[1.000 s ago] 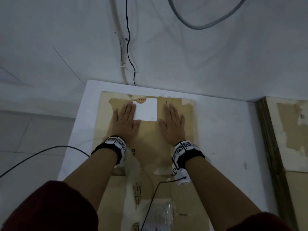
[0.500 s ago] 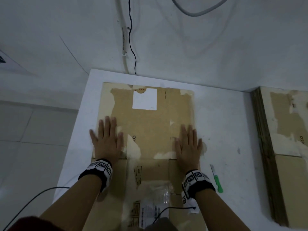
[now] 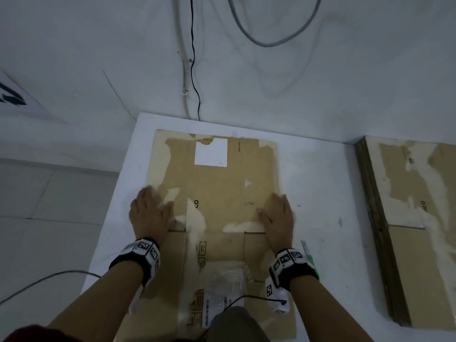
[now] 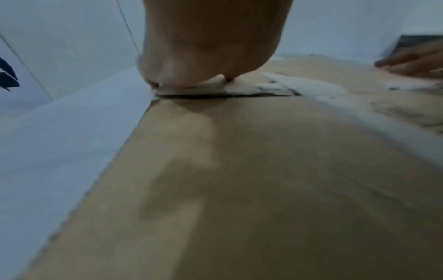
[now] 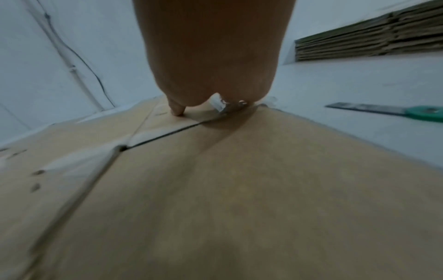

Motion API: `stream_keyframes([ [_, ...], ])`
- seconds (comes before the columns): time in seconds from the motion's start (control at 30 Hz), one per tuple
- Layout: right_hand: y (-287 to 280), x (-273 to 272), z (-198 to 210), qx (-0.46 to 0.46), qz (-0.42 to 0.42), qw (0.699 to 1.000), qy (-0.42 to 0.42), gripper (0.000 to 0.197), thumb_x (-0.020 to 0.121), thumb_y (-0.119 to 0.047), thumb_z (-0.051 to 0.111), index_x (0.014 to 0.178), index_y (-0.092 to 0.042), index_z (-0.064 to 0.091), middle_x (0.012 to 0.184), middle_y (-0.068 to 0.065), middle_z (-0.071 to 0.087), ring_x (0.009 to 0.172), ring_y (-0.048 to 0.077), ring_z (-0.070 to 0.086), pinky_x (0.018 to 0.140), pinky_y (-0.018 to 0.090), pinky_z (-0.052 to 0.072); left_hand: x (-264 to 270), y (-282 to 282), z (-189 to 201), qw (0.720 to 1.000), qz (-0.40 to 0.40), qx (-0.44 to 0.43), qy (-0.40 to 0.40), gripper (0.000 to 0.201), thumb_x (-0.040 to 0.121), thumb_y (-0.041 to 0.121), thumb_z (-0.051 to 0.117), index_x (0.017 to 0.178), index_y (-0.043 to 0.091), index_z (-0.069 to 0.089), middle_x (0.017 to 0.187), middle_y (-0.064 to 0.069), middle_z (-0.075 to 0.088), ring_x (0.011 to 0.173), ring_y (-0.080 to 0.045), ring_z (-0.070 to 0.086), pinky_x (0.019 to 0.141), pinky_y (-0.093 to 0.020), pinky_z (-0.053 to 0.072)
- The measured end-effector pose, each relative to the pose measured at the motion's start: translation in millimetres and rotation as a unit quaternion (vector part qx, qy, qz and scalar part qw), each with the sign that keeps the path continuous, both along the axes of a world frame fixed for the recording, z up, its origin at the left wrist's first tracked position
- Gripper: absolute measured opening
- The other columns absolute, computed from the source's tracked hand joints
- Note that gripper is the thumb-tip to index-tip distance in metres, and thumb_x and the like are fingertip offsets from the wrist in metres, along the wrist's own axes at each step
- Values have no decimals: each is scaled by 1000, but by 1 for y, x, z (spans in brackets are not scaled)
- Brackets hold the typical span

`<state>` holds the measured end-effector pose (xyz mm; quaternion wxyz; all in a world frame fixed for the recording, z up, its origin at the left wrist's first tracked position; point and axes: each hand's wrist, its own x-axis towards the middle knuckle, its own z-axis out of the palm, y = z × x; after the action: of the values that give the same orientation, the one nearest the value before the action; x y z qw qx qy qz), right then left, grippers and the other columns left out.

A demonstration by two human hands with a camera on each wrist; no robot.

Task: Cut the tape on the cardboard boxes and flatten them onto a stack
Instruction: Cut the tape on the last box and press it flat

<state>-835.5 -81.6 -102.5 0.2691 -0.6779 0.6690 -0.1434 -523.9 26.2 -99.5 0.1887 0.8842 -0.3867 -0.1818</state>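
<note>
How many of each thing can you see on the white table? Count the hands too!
Hands: 2, the left hand and the right hand, both flat on the cardboard.
Flattened box being pressed: 1.
Stack of flattened boxes: 1, at the right.
Green-handled cutter: 1, beside the right wrist.
Total: 5.

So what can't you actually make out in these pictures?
- Cutter: head view, right wrist band covers most of it.
- Shipping label print: head view, too small, partly behind a dark shape.
- Left hand fingers: left wrist view, palm blocks them.
- Stack: head view, cut by the right edge.
</note>
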Motion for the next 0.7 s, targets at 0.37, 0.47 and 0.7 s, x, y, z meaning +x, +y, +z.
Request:
stream_keyframes([
  [0.37, 37, -24, 21, 107, -207, 967, -106, 68, 82, -50, 72, 130, -5, 54, 124, 21, 58, 113, 36, 55, 96, 44, 46, 14, 32, 38, 967, 91, 91, 221, 86, 82, 53, 68, 139, -2, 32, 136, -25, 45, 122, -40, 47, 97, -45, 40],
  [0.47, 53, -31, 25, 84, -159, 976, -120, 73, 83, -61, 58, 132, -7, 53, 120, 25, 59, 101, 34, 58, 84, 35, 45, 16, 52, 43, 964, 41, 39, 260, 82, 78, 54, 65, 133, 0, 38, 129, -20, 51, 117, -38, 50, 91, -41, 39],
  [0.7, 101, -29, 36, 29, -136, 976, -166, 42, 100, -31, 53, 139, -18, 46, 130, 11, 59, 117, 32, 56, 103, 42, 42, -6, 90, 56, 966, 20, -66, 250, 38, 94, 29, 60, 121, 4, 49, 121, -16, 57, 109, -33, 54, 89, -37, 39],
])
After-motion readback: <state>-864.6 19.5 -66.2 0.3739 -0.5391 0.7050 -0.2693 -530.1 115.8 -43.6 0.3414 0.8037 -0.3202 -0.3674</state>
